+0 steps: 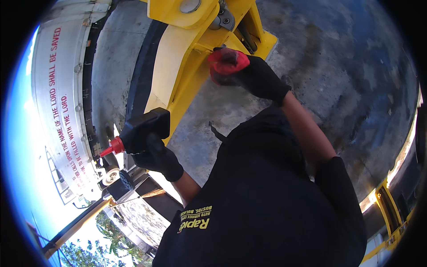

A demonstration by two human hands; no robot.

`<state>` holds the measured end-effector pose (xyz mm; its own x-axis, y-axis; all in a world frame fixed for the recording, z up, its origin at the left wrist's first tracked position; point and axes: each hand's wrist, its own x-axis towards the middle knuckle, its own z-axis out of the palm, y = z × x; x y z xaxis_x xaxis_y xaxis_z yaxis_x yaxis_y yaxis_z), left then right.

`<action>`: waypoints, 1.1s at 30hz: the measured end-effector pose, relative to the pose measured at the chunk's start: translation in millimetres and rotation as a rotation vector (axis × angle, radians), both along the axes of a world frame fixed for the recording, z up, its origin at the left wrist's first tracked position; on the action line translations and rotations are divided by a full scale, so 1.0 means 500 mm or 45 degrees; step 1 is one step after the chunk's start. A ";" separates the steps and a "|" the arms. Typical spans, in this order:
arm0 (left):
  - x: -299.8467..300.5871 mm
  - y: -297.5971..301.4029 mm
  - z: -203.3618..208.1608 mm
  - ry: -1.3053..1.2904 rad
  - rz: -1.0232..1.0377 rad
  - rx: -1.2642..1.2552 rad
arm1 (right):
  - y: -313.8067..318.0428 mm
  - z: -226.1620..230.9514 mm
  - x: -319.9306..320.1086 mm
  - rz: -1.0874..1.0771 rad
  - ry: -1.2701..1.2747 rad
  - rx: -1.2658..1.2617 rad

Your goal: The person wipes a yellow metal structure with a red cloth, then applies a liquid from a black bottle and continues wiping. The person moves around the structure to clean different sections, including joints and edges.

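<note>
My left hand (159, 159), in a black glove, is closed around a black plastic bottle (146, 127) with a red spout cap (115, 147). The bottle is tilted, its spout toward the left. My right hand (263, 76), gloved in black too, grips a bunched red rag (229, 62) with dark stains. The rag is in front of the yellow steel frame (189, 75) of a machine; I cannot tell whether it touches it. The right fingertips are partly hidden by the cloth.
At the top, the yellow frame carries a toothed grey metal part (225, 20) and a round pin (190, 5). Stained concrete floor (329, 62) spreads to the right. A white truck body (60, 98) with red lettering stands at the left. Another yellow frame (388, 209) is at lower right.
</note>
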<state>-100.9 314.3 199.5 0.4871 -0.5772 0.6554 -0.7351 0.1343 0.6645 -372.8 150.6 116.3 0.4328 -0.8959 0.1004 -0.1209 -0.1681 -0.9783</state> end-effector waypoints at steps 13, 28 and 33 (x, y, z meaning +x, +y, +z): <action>-0.023 0.011 -0.002 0.042 -0.048 -0.111 | 0.020 -0.046 0.168 -0.679 -0.168 -0.854; 0.021 0.138 -0.047 0.214 0.003 -0.129 | 0.064 -0.087 0.129 -0.692 -0.139 -0.570; -0.004 0.101 -0.019 0.219 -0.091 -0.136 | 0.017 -0.102 0.216 -0.747 -0.067 -1.059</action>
